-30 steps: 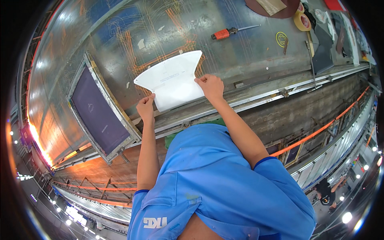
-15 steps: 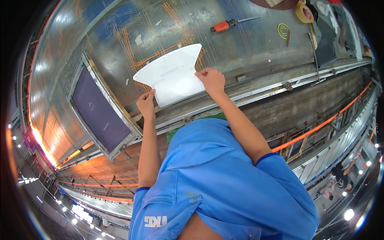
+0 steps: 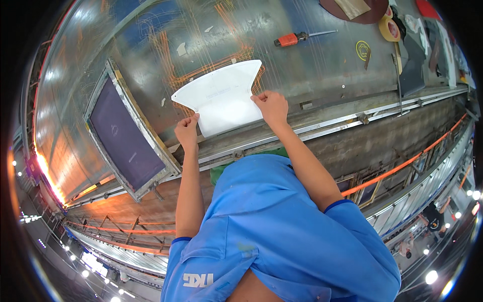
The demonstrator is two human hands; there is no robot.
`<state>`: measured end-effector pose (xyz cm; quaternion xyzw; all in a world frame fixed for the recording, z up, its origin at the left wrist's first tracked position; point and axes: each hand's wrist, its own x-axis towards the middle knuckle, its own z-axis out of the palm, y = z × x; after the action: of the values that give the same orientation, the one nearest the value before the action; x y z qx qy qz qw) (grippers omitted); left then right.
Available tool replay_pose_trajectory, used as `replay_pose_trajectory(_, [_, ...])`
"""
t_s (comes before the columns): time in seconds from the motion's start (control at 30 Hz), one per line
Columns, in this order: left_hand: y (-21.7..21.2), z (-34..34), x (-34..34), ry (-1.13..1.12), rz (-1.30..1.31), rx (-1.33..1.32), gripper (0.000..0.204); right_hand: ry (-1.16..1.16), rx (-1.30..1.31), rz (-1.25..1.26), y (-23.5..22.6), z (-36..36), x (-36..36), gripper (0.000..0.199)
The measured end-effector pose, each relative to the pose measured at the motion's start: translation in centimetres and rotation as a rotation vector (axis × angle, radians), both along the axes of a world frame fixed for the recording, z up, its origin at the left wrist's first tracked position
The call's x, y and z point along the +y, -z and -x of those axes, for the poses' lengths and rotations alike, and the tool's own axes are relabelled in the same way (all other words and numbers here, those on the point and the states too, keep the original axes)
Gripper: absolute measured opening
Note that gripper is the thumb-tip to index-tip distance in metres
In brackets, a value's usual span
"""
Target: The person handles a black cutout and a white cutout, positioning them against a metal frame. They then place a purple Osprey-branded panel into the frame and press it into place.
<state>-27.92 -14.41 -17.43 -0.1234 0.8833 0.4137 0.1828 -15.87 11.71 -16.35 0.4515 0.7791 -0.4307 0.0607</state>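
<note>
A white sheet-like panel with a flared, curved far edge and a narrower near part lies over orange outline marks on the metal table. Faint print runs across its middle. My left hand pinches the panel's left edge, where the flare meets the narrow part. On the opposite edge, my right hand grips it between thumb and fingers. The panel's near edge reaches the strip along the table's front.
Left of the panel, a framed printing screen with purple mesh overhangs the table's front edge. Beyond lies a red-handled screwdriver. Tape rolls, a maroon round piece and dark sheets sit at the far right. A metal rail borders the table.
The whole view has shifted slightly, so table items appear a little lower and mostly farther right. Both hands keep their hold on the panel, which stays over the orange marks.
</note>
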Motion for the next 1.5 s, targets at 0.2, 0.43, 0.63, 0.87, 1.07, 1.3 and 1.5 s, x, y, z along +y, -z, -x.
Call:
replay_pose_trajectory(0.2, [0.6, 0.0, -0.1, -0.029, -0.003, 0.003, 0.035, -0.013, -0.020, -0.007, -0.1, 0.0, 0.1, 0.029])
replay_pose_trajectory(0.43, [0.6, -0.7, -0.4, -0.011, 0.048, 0.046, 0.033, -0.032, -0.044, -0.062, -0.8, 0.3, -0.1, 0.034])
replay_pose_trajectory(0.63, [-0.2, -0.8, 0.2, 0.022, 0.137, 0.092, 0.035, -0.049, -0.070, -0.075, -0.3, 0.1, 0.0, 0.039])
replay_pose_trajectory(0.87, [-1.1, -1.2, 1.3, -0.041, 0.154, 0.031, 0.025, -0.064, -0.044, -0.085, -0.5, 0.2, 0.4, 0.040])
replay_pose_trajectory(1.07, [-1.1, -1.4, 1.3, -0.027, 0.181, 0.109, 0.026, -0.050, -0.032, -0.078, -0.3, 0.2, 0.4, 0.038])
replay_pose_trajectory(1.3, [-1.6, -1.3, 1.5, -0.030, 0.171, 0.110, 0.023, -0.022, -0.060, -0.060, -0.3, 0.2, 0.2, 0.037])
replay_pose_trajectory(1.5, [-1.5, -1.2, 1.6, -0.049, 0.150, 0.096, 0.022, 0.022, -0.056, -0.018, -0.4, 0.0, -0.1, 0.034])
